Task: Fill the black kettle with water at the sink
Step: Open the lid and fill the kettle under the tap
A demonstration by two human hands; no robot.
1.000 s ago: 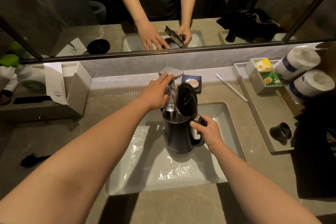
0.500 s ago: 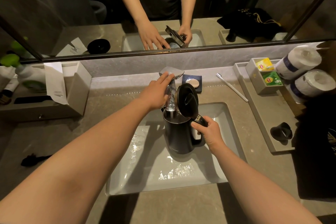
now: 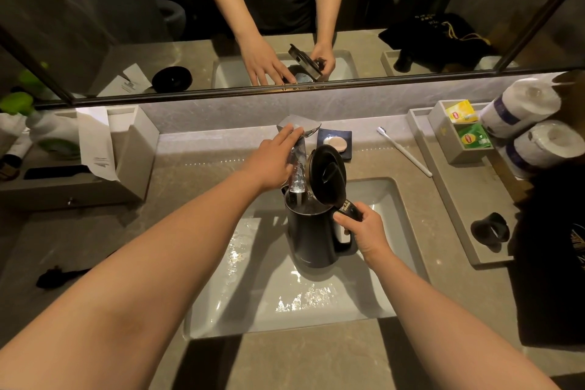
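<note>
The black kettle (image 3: 311, 239) stands upright in the white sink (image 3: 389, 199), its lid (image 3: 326, 174) tipped open to the right. My right hand (image 3: 364, 231) grips the kettle's handle. Water runs from the chrome tap (image 3: 299, 149) straight into the kettle's mouth. My left hand (image 3: 272, 158) rests on the tap's flat lever with its fingers extended. The sink floor is wet and glistening.
A soap dish (image 3: 335, 142) and a toothbrush (image 3: 403, 150) lie behind the sink. To the right are a tray (image 3: 456, 209) with a tea bag box (image 3: 465, 133), a black cup (image 3: 489, 229) and paper rolls (image 3: 522, 108). A tissue box (image 3: 126, 149) stands at left.
Almost nothing has moved; both hands keep their positions while water keeps running into the kettle.
</note>
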